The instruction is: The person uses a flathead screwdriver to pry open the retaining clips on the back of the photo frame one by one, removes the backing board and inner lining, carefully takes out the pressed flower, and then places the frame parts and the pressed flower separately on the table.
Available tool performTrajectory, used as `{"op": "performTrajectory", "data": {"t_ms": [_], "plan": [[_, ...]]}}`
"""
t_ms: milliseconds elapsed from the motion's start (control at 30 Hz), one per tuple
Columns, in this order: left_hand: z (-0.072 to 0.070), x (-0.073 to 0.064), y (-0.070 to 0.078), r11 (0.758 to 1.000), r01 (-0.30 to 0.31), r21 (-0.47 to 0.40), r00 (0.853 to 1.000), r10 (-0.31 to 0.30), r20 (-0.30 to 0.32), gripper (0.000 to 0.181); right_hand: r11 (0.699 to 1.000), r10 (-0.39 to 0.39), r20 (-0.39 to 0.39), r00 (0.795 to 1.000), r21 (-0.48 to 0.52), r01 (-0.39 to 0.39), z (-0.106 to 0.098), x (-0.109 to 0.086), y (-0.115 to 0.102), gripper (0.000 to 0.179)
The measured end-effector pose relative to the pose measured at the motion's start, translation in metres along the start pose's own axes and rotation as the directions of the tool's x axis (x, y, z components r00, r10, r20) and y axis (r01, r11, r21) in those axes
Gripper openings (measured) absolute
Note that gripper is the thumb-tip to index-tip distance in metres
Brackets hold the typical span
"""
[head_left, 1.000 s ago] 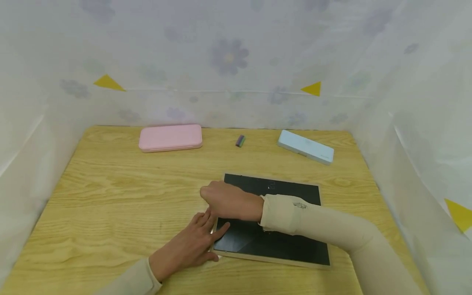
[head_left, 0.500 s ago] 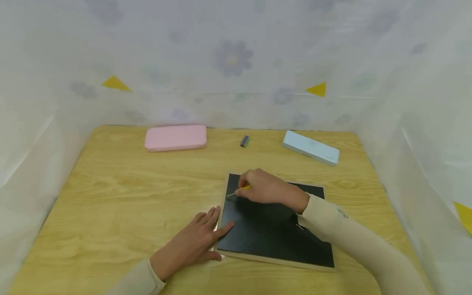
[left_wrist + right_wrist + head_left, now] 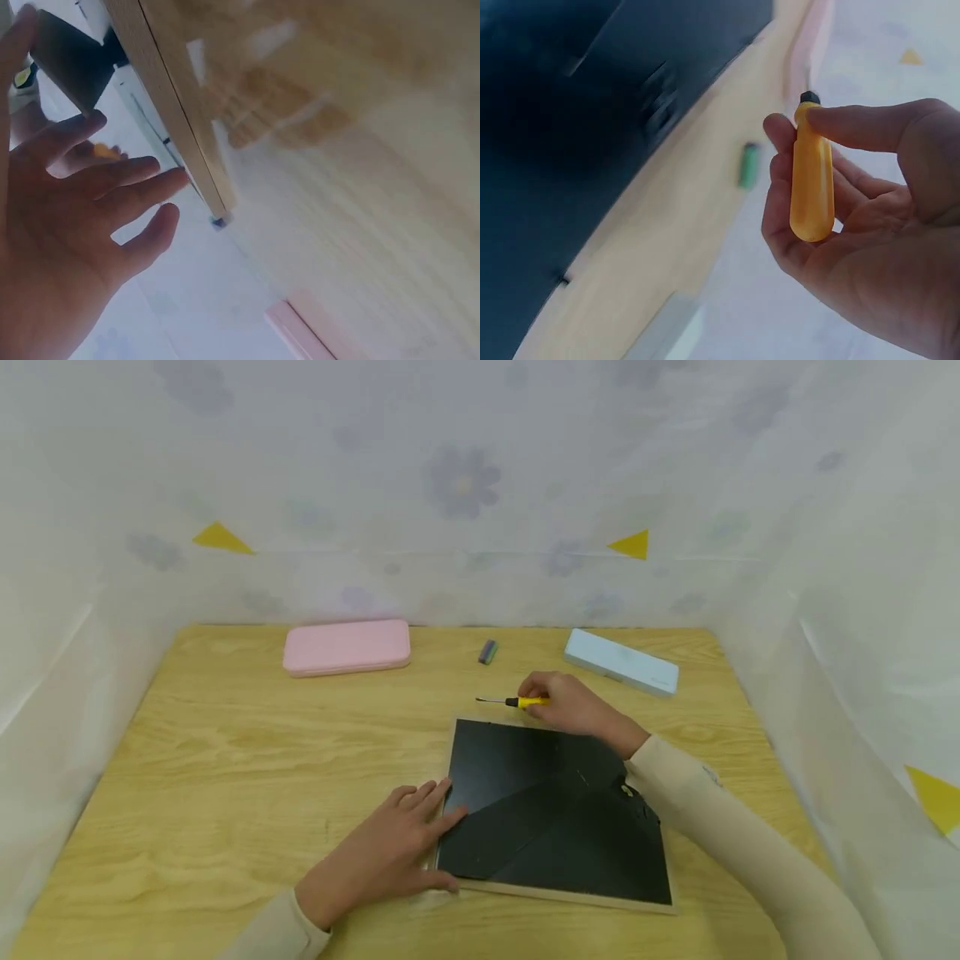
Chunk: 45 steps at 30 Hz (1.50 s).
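A black flat panel with a pale wooden rim, like the back of a picture frame (image 3: 555, 860), lies on the table. My left hand (image 3: 382, 852) rests on its left edge, fingers extended, with the fingertips over the rim and the thumb near the front left corner. Above the far edge, my right hand (image 3: 573, 706) pinches a screwdriver (image 3: 528, 702) by its yellow handle, the metal shaft pointing left. Seen from the right wrist, thumb and fingers grip the handle (image 3: 812, 180) near its black collar. A small brassy fitting (image 3: 627, 790) shows on the panel near my right sleeve.
Along the back of the wooden table (image 3: 247, 760) lie a pink case (image 3: 347, 647), a small purple and green block (image 3: 487, 652) and a light blue case (image 3: 622, 661). Pale flowered sheeting (image 3: 465, 585) walls in the back and sides.
My right hand has moved from the panel's left edge, across it, to beyond the far edge, carrying the screwdriver. My left hand stays on the left edge.
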<state>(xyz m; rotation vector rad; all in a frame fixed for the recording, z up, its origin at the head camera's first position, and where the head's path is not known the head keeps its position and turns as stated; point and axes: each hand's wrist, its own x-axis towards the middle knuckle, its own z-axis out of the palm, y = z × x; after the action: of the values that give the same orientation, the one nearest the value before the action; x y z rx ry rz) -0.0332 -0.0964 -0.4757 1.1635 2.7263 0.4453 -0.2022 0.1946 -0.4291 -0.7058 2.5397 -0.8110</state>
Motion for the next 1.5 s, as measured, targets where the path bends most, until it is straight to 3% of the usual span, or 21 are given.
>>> {"op": "performTrajectory", "data": {"t_ms": [100,233,367,467,600,800,1000,1133,1300,1400,1500], "plan": [[-0.004,0.007,-0.010,0.998,-0.006,-0.062,0.999,0.003,-0.051,0.085,1.000,0.008,-0.007,1.000,-0.016,-0.009,0.000,0.007,0.015,0.021],[-0.012,0.028,-0.030,0.996,-0.022,-0.088,0.987,0.008,-0.158,0.069,1.000,0.012,-0.032,0.999,-0.026,-0.013,0.003,0.018,0.033,0.020],[-0.017,0.054,-0.047,0.996,-0.056,-0.067,0.965,0.037,-0.259,0.047,0.999,0.028,-0.034,0.999,-0.018,-0.029,0.008,0.026,0.044,0.015],[-0.019,0.071,-0.056,0.996,-0.076,-0.048,0.955,0.059,-0.291,0.037,0.999,0.044,-0.029,0.999,-0.025,-0.045,0.010,0.030,0.048,0.012],[-0.020,0.095,-0.066,0.998,-0.058,-0.017,0.960,0.051,-0.277,0.028,0.996,0.059,-0.043,0.997,-0.068,-0.062,0.012,0.033,0.050,0.012],[-0.020,0.129,-0.080,0.999,-0.040,-0.016,0.980,0.036,-0.197,0.027,0.989,0.102,-0.044,0.994,-0.103,-0.106,0.016,0.032,0.049,0.013],[-0.015,0.146,-0.087,0.998,-0.059,-0.006,0.992,0.058,-0.115,0.023,0.987,0.113,-0.071,0.991,-0.108,-0.120,0.023,0.029,0.046,0.017],[-0.012,0.149,-0.088,0.998,-0.059,0.005,0.995,0.059,-0.085,0.016,0.984,0.139,-0.128,0.982,-0.092,-0.151,0.021,0.009,0.043,0.024],[-0.012,0.144,-0.093,0.998,-0.058,0.017,0.994,0.060,-0.090,0.015,0.957,0.244,-0.199,0.949,-0.112,-0.269,0.007,-0.043,0.036,0.022],[-0.011,0.142,-0.095,0.998,-0.049,0.027,0.994,0.052,-0.095,0.017,0.922,0.347,-0.137,0.928,-0.131,-0.364,0.000,-0.076,0.043,0.038],[-0.012,0.138,-0.098,0.999,-0.028,0.038,0.995,0.031,-0.099,0.018,0.901,0.422,-0.044,0.906,-0.094,-0.424,-0.002,-0.097,0.053,0.053]]}}
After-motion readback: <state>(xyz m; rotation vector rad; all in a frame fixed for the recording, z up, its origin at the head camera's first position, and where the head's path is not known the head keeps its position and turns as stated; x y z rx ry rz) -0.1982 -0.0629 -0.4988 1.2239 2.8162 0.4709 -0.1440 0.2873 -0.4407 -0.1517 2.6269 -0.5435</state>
